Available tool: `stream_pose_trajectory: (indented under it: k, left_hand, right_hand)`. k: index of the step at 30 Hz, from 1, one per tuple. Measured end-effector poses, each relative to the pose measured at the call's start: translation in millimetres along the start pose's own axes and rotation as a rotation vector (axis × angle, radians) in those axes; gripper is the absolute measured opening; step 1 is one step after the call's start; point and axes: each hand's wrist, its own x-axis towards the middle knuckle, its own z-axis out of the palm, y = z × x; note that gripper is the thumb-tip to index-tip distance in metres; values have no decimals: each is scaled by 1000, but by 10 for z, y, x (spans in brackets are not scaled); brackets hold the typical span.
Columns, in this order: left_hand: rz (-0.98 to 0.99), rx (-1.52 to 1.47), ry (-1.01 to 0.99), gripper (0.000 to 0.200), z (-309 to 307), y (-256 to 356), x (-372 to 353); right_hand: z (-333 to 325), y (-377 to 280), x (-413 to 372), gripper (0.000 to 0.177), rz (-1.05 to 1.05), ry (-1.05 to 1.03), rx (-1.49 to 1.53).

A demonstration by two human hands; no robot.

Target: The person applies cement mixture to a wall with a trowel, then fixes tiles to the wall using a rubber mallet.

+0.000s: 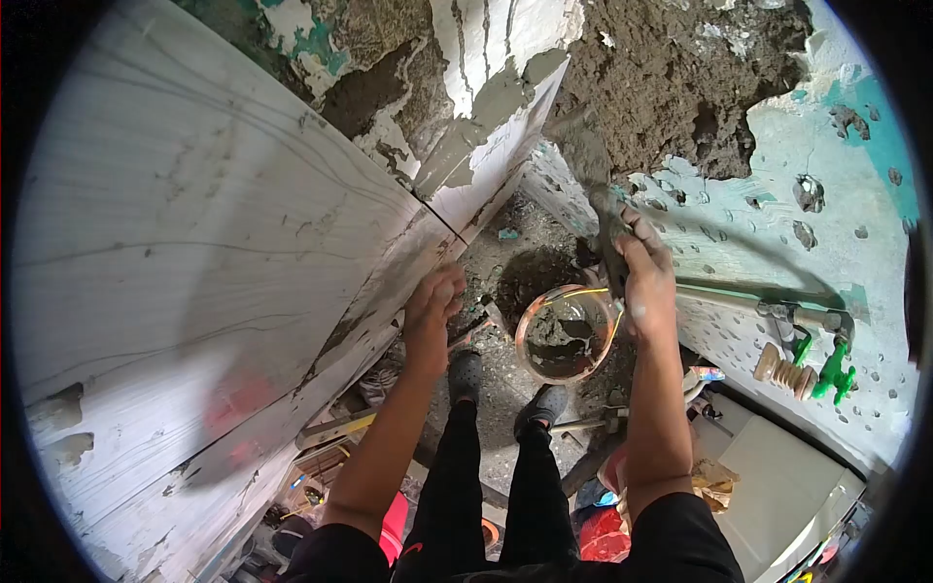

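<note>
My right hand (646,267) is closed round the handle of a mortar-caked trowel (586,155), its blade pointing up toward the rough wall. Below the trowel, a round bucket (567,335) with wet grey mortar (561,325) inside stands on the floor. My left hand (434,301) hovers near the pale panelled wall (224,223), its fingers curled in loosely and nothing visible in them. Fresh grey mortar (452,160) lies along the corner edge of the white wall strip above.
Brown bare render (680,87) shows on the right wall. A green-handled valve (836,374) and pipe (724,299) project from it. A white appliance (787,476) stands lower right. Debris litters the floor (496,389) round my feet, and a stick-like tool (471,333) lies by the bucket.
</note>
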Motion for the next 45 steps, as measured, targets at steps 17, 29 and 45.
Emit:
stream_pose_trajectory:
  k: [17,29,45]
  left_hand:
    - [-290,8,102,32,-392,-781,-603]
    - [-303,34,145,32,-462,-769,-581]
    - [-317,26,142,31,-568,-1012,-692]
  right_hand:
    - [569,128,-468,32,-71,-244,-138]
    - [35,101,26,44,222,-250,593]
    - [-119,534,1037,41,-715,61,-767]
